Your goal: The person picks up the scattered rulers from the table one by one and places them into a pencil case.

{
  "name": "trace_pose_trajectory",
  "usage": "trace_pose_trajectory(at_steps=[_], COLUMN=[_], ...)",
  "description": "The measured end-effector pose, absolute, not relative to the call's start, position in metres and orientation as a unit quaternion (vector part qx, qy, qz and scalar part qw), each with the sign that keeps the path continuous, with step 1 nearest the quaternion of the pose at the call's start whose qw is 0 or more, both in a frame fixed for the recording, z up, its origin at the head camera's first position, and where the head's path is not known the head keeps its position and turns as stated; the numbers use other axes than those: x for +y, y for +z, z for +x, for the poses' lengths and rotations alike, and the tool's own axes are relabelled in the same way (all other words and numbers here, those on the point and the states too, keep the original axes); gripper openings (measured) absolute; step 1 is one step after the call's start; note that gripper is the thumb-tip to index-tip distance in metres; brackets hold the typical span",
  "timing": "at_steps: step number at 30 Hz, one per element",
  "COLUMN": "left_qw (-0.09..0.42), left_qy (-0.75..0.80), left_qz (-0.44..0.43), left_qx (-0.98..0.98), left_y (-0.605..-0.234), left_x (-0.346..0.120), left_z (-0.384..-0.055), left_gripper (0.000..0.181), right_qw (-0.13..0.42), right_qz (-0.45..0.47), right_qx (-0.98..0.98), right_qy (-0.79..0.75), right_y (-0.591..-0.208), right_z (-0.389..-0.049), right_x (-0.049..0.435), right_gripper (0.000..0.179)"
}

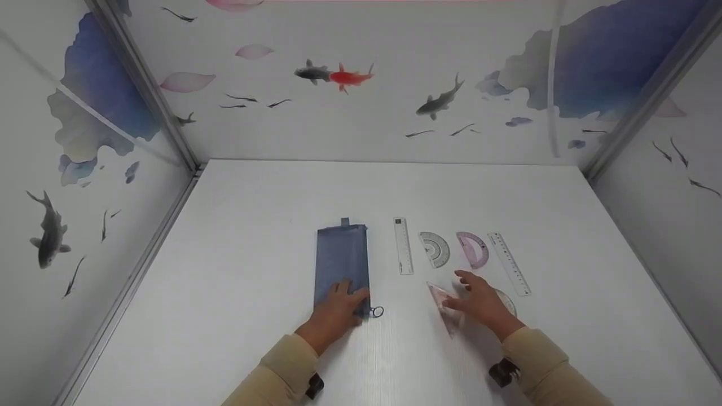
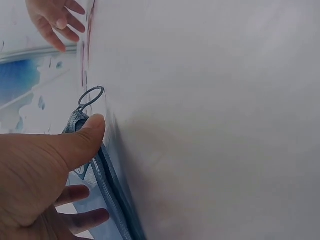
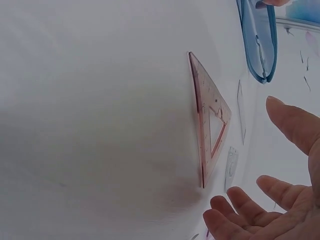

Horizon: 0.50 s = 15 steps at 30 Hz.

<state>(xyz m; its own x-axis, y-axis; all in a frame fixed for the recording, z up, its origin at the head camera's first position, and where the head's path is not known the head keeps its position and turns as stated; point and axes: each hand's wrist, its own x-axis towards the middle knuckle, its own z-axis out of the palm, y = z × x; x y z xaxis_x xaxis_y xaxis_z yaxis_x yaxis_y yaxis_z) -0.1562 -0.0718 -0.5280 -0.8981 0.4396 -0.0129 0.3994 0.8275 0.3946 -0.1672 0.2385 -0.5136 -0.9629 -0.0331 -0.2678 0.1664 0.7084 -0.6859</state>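
A blue zip pouch (image 1: pixel 341 254) lies lengthwise on the white table, with a ring (image 2: pixel 91 99) on its zip pull. My left hand (image 1: pixel 333 313) holds its near end, the thumb (image 2: pixel 92 132) pressed at the zip edge and two fingers spread. In the right wrist view, the pouch's near end (image 3: pixel 270 50) gapes. Fingers spread, my right hand (image 1: pixel 482 304) hovers above a pink transparent set square (image 3: pixel 200 105), apart from it and holding nothing. Partly hidden beyond that hand is a clear curved piece (image 1: pixel 509 303).
Right of the pouch, a clear ruler (image 1: pixel 403 248), a clear protractor (image 1: pixel 439 248), a pink protractor (image 1: pixel 480 248) and another clear ruler (image 1: pixel 509 263) lie in a row. Walls painted with fish enclose the table (image 1: pixel 197 254) at the back and both sides.
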Motion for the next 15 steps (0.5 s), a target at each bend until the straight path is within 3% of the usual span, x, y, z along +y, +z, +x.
trace_pose_trajectory(at_steps=[15], left_qw=[0.031], left_qy=[0.211], left_qz=[0.231], left_qx=[0.949], left_y=[-0.53], left_x=[-0.077], left_z=[-0.1552], left_gripper=[0.059], right_qw=[0.147], right_qz=[0.065], right_qx=[0.923], right_qy=[-0.349], right_y=[-0.5112], right_z=[-0.1682], right_x=[0.2383], right_gripper=[0.07])
